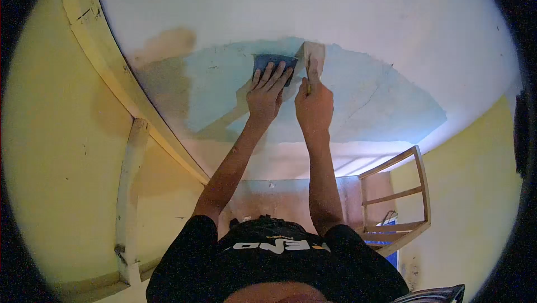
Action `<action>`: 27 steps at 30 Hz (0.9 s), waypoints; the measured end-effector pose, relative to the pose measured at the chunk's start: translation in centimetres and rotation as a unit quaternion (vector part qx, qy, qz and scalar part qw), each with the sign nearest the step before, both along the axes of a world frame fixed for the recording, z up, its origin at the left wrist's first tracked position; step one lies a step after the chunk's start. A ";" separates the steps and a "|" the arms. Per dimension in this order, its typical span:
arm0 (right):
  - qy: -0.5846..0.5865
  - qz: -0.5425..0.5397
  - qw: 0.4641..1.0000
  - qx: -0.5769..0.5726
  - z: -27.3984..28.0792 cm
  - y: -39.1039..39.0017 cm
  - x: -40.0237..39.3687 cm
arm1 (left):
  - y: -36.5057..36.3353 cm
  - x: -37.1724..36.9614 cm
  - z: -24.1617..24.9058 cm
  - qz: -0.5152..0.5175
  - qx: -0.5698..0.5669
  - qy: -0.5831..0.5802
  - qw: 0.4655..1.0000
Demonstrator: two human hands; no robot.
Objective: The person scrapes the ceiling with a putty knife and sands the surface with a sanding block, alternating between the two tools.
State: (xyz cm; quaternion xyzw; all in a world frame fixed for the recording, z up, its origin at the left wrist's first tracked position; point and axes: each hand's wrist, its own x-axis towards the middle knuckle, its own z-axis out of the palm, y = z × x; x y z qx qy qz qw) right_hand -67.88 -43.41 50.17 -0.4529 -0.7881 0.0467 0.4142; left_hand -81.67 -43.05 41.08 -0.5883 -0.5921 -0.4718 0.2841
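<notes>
My left hand (pixel 267 90) lies with its fingers spread over a dark blue flat square piece (pixel 274 59), holding it close to a pale blue-green patch (pixel 369 90) on a broad white surface. Just to the right, my right hand (pixel 314 104) is closed around what looks like a putty knife, its index finger stretched along the tool. The wide beige blade of the putty knife (pixel 316 50) reaches the upper edge of the patch. Its handle is mostly hidden in my fist. Both arms stretch out away from my body.
A yellow wall (pixel 61 152) with a wooden beam (pixel 100 62) runs along the left, where a pale upright post (pixel 131 174) meets it. To the right, a wooden frame with crossbars (pixel 422 191) stands near another yellow wall (pixel 458 202). A brownish stain (pixel 168 45) marks the white surface.
</notes>
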 end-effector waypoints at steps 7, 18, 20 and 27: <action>0.005 0.021 0.999 0.033 -0.9 0.0 -0.6 | 0.1 -0.2 -1.0 0.015 0.004 0.001 1.000; 0.036 0.064 0.997 0.019 0.2 0.6 -1.2 | 0.5 -0.7 -1.2 0.017 -0.007 0.008 1.000; 0.044 0.067 0.997 0.011 0.0 0.1 -1.1 | 0.3 -0.7 -1.3 0.007 0.001 0.007 1.000; 0.068 0.101 0.992 0.021 -0.4 0.4 -1.2 | 0.2 -0.6 -1.2 0.009 0.004 0.004 1.000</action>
